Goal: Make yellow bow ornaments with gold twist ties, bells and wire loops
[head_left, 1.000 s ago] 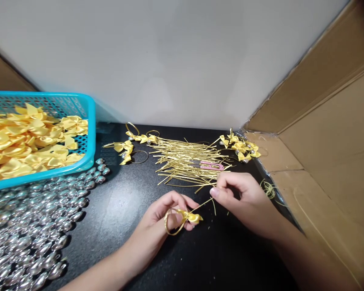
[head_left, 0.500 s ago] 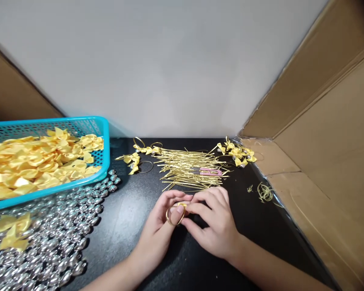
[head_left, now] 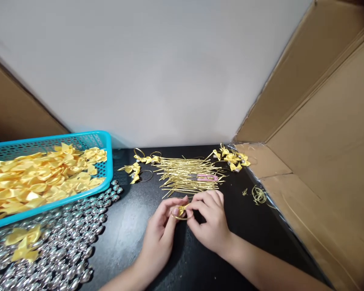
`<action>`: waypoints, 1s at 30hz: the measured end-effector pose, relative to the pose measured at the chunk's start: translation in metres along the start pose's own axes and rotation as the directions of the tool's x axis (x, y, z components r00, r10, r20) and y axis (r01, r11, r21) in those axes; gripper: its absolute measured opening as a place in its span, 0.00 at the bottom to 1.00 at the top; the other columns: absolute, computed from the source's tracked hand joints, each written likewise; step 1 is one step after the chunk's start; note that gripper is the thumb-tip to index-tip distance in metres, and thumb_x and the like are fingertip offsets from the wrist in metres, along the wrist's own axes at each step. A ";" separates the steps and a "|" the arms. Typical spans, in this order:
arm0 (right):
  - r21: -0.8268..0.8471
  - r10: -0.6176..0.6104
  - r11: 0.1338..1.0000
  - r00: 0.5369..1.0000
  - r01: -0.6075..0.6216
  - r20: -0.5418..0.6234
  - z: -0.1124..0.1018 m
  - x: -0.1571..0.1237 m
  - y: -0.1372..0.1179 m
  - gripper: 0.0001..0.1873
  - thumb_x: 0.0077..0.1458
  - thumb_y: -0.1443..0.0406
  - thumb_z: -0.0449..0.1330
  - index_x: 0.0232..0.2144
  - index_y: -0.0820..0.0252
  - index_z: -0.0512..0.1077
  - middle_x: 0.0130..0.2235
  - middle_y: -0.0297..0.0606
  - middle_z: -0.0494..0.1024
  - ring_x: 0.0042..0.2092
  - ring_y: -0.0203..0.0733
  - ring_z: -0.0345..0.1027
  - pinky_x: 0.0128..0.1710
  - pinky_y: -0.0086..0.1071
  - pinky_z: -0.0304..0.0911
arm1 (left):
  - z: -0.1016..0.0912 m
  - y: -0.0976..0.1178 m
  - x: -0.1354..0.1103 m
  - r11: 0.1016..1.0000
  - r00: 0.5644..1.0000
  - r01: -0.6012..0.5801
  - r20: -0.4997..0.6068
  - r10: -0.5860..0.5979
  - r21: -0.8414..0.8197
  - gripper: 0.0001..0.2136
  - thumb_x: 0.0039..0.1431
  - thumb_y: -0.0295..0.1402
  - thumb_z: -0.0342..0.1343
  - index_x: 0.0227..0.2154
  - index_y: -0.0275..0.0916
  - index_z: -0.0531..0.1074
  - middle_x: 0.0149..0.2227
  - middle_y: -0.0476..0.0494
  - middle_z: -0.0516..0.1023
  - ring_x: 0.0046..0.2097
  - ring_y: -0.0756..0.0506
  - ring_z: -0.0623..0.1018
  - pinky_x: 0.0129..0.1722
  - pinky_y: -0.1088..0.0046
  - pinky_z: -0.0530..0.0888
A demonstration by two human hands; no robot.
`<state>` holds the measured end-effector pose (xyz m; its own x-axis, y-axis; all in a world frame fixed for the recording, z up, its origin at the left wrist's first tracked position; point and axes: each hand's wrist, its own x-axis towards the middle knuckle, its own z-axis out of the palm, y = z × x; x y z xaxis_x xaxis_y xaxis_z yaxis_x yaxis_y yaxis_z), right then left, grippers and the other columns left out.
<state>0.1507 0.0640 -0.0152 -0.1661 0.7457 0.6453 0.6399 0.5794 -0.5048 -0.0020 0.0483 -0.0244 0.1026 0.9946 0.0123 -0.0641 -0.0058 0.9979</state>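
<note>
Low over the black table, my left hand (head_left: 161, 226) pinches a small yellow ribbon bow (head_left: 182, 209) between thumb and fingers. A thin gold ring (head_left: 183, 218) hangs at the bow, just below my fingertips. My right hand (head_left: 210, 220) is closed on the bow's right side, thumb and index finger pressed together there. The fingers partly cover the bow, so how it joins the ring cannot be made out. Just beyond my hands lies a loose heap of gold twist ties (head_left: 182, 171), with a pink-handled thread snipper (head_left: 207, 178) on it.
A blue basket (head_left: 109, 161) of yellow bows stands at left, with many silver beads (head_left: 63, 246) before it. Bow pieces with rings (head_left: 135, 169) lie left of the ties, more bow pieces (head_left: 232, 157) at back right. Coiled gold wire (head_left: 259, 195) lies near the cardboard wall (head_left: 327, 121).
The ring has tipped from nearly upright to flatter, and the yellow bow shows more between my fingers. My right hand has shifted slightly. The whole view has tilted a little.
</note>
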 end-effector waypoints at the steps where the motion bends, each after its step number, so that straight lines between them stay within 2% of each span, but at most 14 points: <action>1: 0.023 0.049 0.999 0.999 -0.049 0.004 0.001 0.000 0.001 0.05 0.50 0.72 0.60 0.27 0.57 0.72 0.30 0.34 0.74 0.36 0.41 0.65 0.39 0.39 0.53 | 0.000 -0.001 0.001 1.000 1.000 -0.005 -0.016 0.005 -0.002 0.07 0.65 0.35 0.51 0.43 0.42 0.70 0.48 0.41 0.79 0.50 0.43 0.78 0.50 0.67 0.74; 5: 0.094 0.158 0.982 0.987 -0.161 0.042 0.006 -0.001 0.004 0.06 0.50 0.73 0.60 0.26 0.57 0.71 0.32 0.34 0.73 0.38 0.42 0.65 0.40 0.38 0.55 | 0.000 -0.007 0.002 0.998 0.998 -0.053 -0.041 0.055 0.031 0.08 0.65 0.35 0.49 0.43 0.41 0.69 0.49 0.39 0.79 0.51 0.41 0.78 0.49 0.64 0.75; 13: 0.143 0.173 0.973 0.983 -0.179 0.053 0.007 0.001 0.003 0.06 0.51 0.73 0.59 0.26 0.58 0.70 0.32 0.36 0.72 0.40 0.44 0.65 0.41 0.38 0.59 | 0.000 -0.009 0.003 0.987 0.988 -0.139 -0.049 0.143 0.086 0.07 0.66 0.34 0.48 0.43 0.41 0.68 0.48 0.38 0.79 0.51 0.40 0.78 0.50 0.62 0.75; 16: 0.175 0.179 0.966 0.982 -0.188 0.067 0.006 0.000 0.005 0.04 0.49 0.70 0.63 0.27 0.58 0.71 0.33 0.36 0.73 0.40 0.44 0.65 0.41 0.38 0.61 | -0.001 -0.011 0.003 0.983 0.987 -0.154 -0.037 0.158 0.104 0.07 0.65 0.33 0.49 0.43 0.41 0.68 0.48 0.38 0.79 0.51 0.40 0.78 0.50 0.63 0.74; 21: 0.211 0.225 0.950 0.973 -0.232 0.056 0.005 -0.001 0.006 0.07 0.48 0.64 0.67 0.27 0.58 0.72 0.34 0.36 0.72 0.39 0.43 0.66 0.41 0.37 0.62 | 0.001 -0.014 0.002 0.979 0.983 -0.182 -0.012 0.184 0.096 0.07 0.66 0.32 0.48 0.46 0.42 0.65 0.49 0.38 0.79 0.53 0.41 0.77 0.51 0.62 0.73; 30: 0.246 0.232 0.943 0.973 -0.226 0.006 0.004 -0.001 0.004 0.06 0.50 0.71 0.65 0.25 0.58 0.73 0.32 0.34 0.72 0.37 0.40 0.68 0.39 0.34 0.65 | 0.007 -0.005 -0.002 0.960 0.968 -0.253 0.026 0.251 0.122 0.10 0.66 0.31 0.47 0.49 0.42 0.64 0.55 0.37 0.74 0.58 0.42 0.72 0.56 0.59 0.69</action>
<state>0.1505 0.0665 -0.0200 -0.0171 0.8617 0.5072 0.4564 0.4581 -0.7628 0.0048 0.0458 -0.0291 0.1086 0.9583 0.2645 0.0332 -0.2694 0.9625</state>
